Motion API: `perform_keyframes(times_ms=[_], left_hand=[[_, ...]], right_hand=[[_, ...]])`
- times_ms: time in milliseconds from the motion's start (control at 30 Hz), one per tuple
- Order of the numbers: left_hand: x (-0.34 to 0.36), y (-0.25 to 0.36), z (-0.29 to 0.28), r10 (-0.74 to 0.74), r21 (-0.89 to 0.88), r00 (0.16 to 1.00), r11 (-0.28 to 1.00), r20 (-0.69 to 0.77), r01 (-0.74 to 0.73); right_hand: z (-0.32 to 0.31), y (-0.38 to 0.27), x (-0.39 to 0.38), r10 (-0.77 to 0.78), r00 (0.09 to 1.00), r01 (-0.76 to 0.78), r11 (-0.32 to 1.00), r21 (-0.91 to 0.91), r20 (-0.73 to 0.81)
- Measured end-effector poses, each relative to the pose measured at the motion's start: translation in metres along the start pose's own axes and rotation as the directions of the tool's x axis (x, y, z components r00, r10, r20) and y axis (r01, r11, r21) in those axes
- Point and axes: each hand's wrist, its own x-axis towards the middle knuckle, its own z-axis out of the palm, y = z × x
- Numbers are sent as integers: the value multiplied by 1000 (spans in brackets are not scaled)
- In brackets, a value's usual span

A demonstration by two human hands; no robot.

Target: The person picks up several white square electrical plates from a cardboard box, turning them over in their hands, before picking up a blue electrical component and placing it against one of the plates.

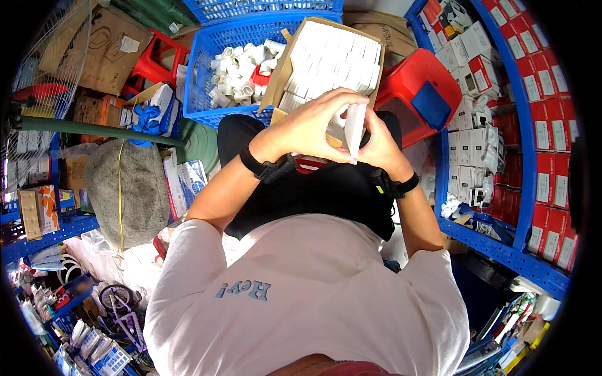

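Both my hands meet over my lap around a small flat white box (354,128). My left hand (313,122) curls over its left side and top. My right hand (378,145) grips its right edge from behind. Each wrist wears a black band. Just beyond my hands, an open cardboard carton (283,69) on my knees holds several rows of matching white boxes (332,59) packed on edge. I sit in black shorts and a white shirt.
A blue plastic crate (200,62) with white pipe fittings (241,69) stands behind the carton. A red stool (423,94) lies at the right, next to blue shelving (495,247) stacked with red and white boxes. A grey sack (128,188) rests at my left.
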Motion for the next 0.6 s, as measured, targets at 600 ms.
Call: perform_keyframes(times_ms=[600], left_hand=[[-6,-3,8,91,-8,982,996,-163,-93]], right_hand=[[3,1,3,-69,995,70,998,6,-67]])
